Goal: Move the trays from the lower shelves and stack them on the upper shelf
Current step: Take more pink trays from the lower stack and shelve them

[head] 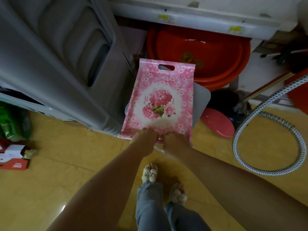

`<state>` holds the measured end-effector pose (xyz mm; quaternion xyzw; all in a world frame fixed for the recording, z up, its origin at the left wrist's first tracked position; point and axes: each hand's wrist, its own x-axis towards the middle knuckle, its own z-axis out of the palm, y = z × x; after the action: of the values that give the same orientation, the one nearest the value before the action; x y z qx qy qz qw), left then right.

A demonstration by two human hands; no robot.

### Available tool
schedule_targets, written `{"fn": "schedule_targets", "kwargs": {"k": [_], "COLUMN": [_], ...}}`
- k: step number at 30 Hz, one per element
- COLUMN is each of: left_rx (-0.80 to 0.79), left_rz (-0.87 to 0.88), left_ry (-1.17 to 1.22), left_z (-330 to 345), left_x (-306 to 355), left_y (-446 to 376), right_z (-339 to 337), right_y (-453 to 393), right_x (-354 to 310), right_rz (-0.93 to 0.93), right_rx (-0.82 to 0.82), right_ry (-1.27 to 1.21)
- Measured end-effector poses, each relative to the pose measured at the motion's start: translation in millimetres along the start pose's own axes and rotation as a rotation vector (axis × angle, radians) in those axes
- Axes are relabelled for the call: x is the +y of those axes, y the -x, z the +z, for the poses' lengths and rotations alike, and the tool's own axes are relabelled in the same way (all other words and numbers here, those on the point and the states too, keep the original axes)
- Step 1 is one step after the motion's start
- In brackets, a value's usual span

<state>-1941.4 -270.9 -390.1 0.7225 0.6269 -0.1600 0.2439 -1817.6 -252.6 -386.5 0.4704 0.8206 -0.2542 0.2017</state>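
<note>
Gripping pink tray point(160, 100) by its near edge, left hand point(144, 140) and right hand point(175, 142) both clamping it, holding it low above floor point(83, 155). Grey tray point(200, 99) showing underneath. Not yet reaching upper shelf; stacking seemingly all pending.

Glossy tan tiled floor point(80, 157). Left of it, grey plastic shelving unit point(55, 52); beyond, white bench point(191, 15) over red basins point(208, 52); coiled corrugated hose point(266, 144) at right.
</note>
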Motion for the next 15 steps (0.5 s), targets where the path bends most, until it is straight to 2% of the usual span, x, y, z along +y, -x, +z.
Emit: {"fn": "schedule_targets", "kwargs": {"k": [4, 9, 12, 15], "left_rx": [0.078, 0.258, 0.39, 0.375], "left_rz": [-0.029, -0.046, -0.044, -0.023], "left_ry": [-0.031, -0.141, -0.155, -0.202], "left_z": [-38.3, -108.0, -150.1, -186.2], "left_x": [7.1, 18.2, 20.6, 24.9], "left_y": [13.3, 23.3, 23.6, 31.6], "right_z": [-43.6, -107.6, -146.2, -184.6], "right_y": [20.3, 37.3, 44.0, 61.4], "right_x": [-3.9, -5.5, -5.6, -5.2], "right_rz": [-0.042, -0.003, 0.026, 0.025], "right_rx": [0.013, 0.203, 0.292, 0.274], "right_ry": [-0.013, 0.018, -0.061, -0.021]}}
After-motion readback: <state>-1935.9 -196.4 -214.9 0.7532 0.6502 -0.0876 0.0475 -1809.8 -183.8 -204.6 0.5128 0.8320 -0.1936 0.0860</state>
